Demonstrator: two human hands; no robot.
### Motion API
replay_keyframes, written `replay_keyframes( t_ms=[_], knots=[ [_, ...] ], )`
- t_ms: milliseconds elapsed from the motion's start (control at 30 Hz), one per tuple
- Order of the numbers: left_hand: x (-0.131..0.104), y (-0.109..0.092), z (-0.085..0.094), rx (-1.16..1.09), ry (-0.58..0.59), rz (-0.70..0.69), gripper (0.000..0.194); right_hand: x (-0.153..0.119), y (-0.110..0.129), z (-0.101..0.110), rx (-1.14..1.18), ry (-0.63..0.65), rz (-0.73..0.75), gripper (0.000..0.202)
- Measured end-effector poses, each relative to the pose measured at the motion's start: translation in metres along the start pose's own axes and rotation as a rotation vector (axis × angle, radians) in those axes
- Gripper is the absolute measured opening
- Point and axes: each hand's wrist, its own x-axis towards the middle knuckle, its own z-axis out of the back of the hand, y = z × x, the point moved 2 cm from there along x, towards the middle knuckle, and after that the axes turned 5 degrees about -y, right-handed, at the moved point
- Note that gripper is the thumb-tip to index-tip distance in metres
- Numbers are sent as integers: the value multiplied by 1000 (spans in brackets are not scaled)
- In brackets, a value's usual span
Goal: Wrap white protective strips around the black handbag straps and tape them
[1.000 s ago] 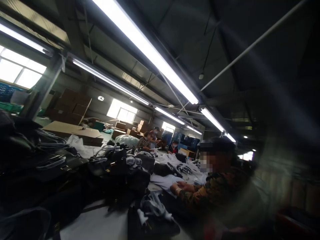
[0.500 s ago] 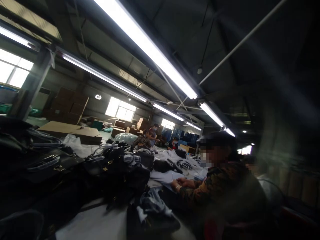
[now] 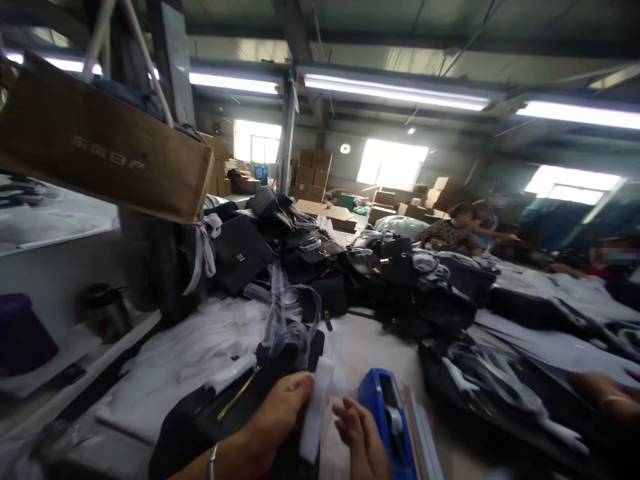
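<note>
My left hand [image 3: 277, 417], a thin bracelet on its wrist, pinches a white strip [image 3: 314, 410] at the bottom middle of the head view. My right hand [image 3: 361, 440] sits just right of the strip with its fingers curled; whether it grips the strip is unclear. A blue tape dispenser [image 3: 386, 412] stands right beside my right hand. Under both hands lies a flat black bag [image 3: 220, 413] with a gold zip line, a bundle of clear plastic wrap [image 3: 285, 320] resting on its far end.
A pile of black handbags [image 3: 320, 263] fills the table's middle. A cardboard box [image 3: 105, 153] hangs overhead at the left. Another person's hand [image 3: 603, 393] rests at the right edge. Co-workers [image 3: 457, 230] sit at the far right. A dark cup [image 3: 105, 310] stands on a left shelf.
The view has swung from the ceiling lights and a seated co-worker down to the table. Both my hands, the white strip and the blue dispenser have come into view.
</note>
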Motion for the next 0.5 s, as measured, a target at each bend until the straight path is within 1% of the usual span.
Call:
replay_keyframes(
  t_ms=[33,100,167,233,333,433,500],
  knots=[
    [-3,1,-3,-14,20,23,48,1,4,5,-19,-7,18,57],
    [-5,4,-7,-32,67,34,45,2,13,7,-74,36,81,56],
    [-3,8,-9,-31,107,14,43,2,22,0,-123,87,124,56],
    [0,13,-11,-6,123,-26,42,3,28,-8,-156,90,132,57],
    [1,17,-16,55,89,-131,36,6,28,-15,-203,38,99,56],
    [-2,17,-23,122,38,-252,30,14,21,-12,-204,1,90,52],
    [-2,19,-25,178,5,-300,27,21,14,-10,-198,0,96,51]
  ],
)
